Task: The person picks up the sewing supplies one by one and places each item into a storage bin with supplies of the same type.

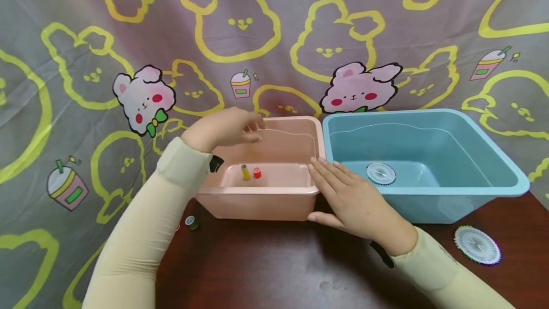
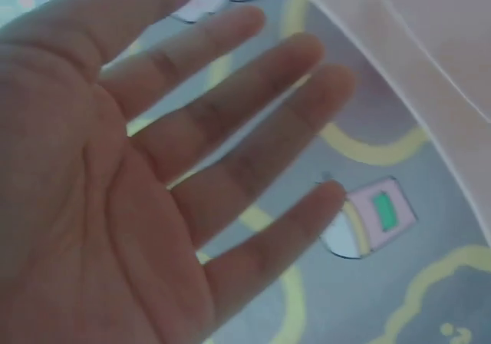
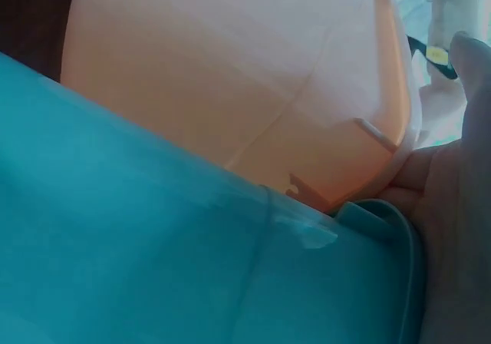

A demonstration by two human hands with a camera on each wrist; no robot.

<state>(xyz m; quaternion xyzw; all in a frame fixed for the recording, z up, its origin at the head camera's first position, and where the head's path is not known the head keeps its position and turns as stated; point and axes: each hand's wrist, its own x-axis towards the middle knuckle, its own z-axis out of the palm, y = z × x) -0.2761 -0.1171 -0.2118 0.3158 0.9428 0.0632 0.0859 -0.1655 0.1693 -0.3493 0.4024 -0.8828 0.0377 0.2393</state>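
Observation:
My left hand [image 1: 229,128] hovers over the left back part of the pink basin [image 1: 261,205], fingers spread loosely with nothing in them. In the left wrist view, the palm and fingers of that hand [image 2: 138,175] are bare. Inside the pink basin are a yellow thread spool [image 1: 246,172] and a small red spool [image 1: 257,172]. My right hand [image 1: 353,199] lies with straight fingers on the near corner where the pink and blue basins meet. The right wrist view shows this hand [image 3: 456,198] right at the rims, beside the blue basin [image 3: 153,236].
A round wheel of pins [image 1: 381,174] lies in the blue basin [image 1: 429,209]. Another pin wheel [image 1: 477,245] is on the dark table [image 1: 266,271] at the right. A green spool [image 1: 191,222] stands left of the pink basin. Behind hangs a patterned cloth [image 1: 274,75].

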